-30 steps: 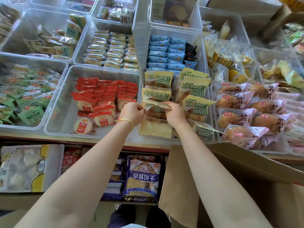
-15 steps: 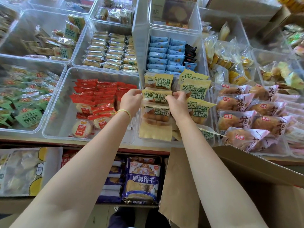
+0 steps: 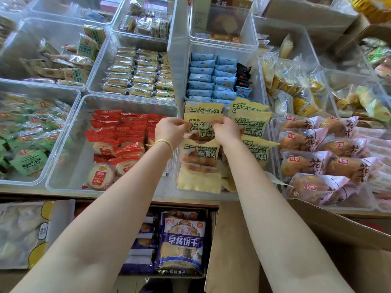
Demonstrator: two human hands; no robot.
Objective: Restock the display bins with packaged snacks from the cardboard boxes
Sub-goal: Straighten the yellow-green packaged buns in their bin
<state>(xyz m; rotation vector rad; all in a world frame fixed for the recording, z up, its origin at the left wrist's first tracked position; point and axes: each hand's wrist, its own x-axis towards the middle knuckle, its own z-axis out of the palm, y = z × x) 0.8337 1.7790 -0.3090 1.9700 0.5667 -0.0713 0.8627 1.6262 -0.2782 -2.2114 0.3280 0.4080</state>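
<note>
Rows of clear plastic display bins were spread across the surface [image 3: 118, 194], each stocked with a different packaged snack. At the centre, a yellow snack packet [image 3: 202, 126] with green lettering was gripped by both hands: the left hand [image 3: 170, 130] was pinched on its left edge and the right hand [image 3: 226, 131] on its right edge, the two hands being kept apart by the packet's width. A thin yellow wristband [image 3: 163, 142] was worn on the left wrist. The packet was held upright over the centre bin [image 3: 179, 115], among more yellow packets [image 3: 251, 123] of the same kind, which were stacked in overlapping rows in front of, behind and to the right of it. In the bin to the left [image 3: 63, 166], red-wrapped round cakes [image 3: 118, 142] were piled toward its right side, with its left part bare. Green packets [image 3: 27, 163] were seen in the far-left bin, and pink-wrapped breads [image 3: 317, 163] filled the bin on the right. Behind the centre bin, blue packets [image 3: 211, 79] were lined up in two neat columns, with a few black ones beside them. Below the surface's edge, a blue biscuit bag [image 3: 182, 244] was stored on a lower shelf, and an open cardboard box [image 3: 317, 240] stood at the lower right, partly hidden by the right forearm.
</note>
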